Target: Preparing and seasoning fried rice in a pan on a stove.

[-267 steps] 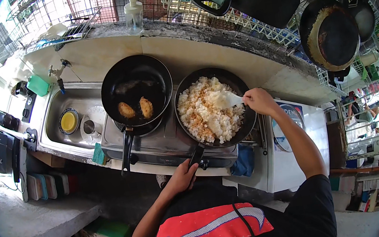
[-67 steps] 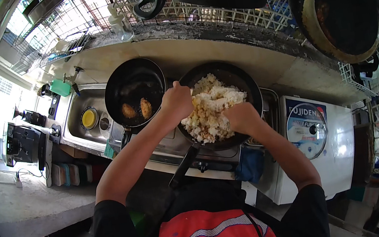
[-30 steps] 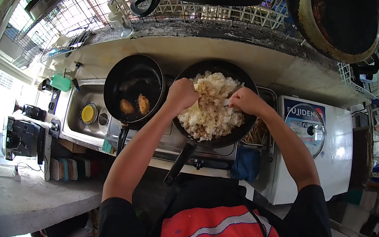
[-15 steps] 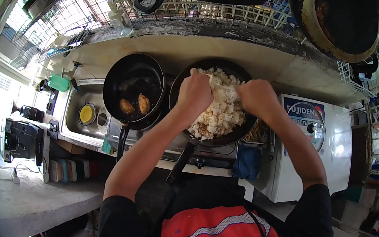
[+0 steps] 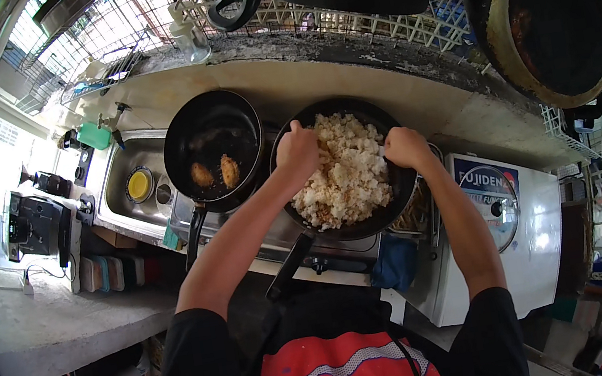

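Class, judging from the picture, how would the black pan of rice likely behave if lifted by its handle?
The pan would probably feel heavy, since rice covers most of its base. Its long handle sticks out to one side, so the far side would likely dip. Heaped loosely, the rice might spill if tilted.
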`<state>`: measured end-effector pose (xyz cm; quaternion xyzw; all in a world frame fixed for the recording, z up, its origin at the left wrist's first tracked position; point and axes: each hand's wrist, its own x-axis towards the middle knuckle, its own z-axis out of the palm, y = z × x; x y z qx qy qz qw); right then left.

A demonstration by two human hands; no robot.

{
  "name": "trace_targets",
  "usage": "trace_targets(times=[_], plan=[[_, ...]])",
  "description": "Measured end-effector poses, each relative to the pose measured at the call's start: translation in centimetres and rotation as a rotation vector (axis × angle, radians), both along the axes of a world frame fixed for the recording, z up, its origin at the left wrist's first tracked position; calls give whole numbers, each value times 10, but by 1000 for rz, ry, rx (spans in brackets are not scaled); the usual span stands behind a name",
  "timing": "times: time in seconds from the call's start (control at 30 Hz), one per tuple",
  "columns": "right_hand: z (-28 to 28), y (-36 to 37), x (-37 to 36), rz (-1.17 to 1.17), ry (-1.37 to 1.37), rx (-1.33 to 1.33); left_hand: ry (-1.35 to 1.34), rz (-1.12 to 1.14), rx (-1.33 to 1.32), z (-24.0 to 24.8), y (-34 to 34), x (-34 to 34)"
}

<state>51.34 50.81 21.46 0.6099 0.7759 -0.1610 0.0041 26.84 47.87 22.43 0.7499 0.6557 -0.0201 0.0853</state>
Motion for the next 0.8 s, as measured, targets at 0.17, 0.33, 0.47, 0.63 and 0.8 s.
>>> trace_targets(times=[0.17,0.33,0.47,0.63,0.8], plan=[[-19,9,-26,14,194,-149,-227,65,78,-15,12,-4],[-31,7,-42,48,264,-138,-286,30,36,-15,15,-6],[-33,2,-37,73,368,-121,-294,13,38,-14,11,-6],[-2,-13,-22,140,436,-53,-355,-38,131,-1,8,-13],[40,-34,-20,207,361,52,-390,-102,199,27,-8,-15]])
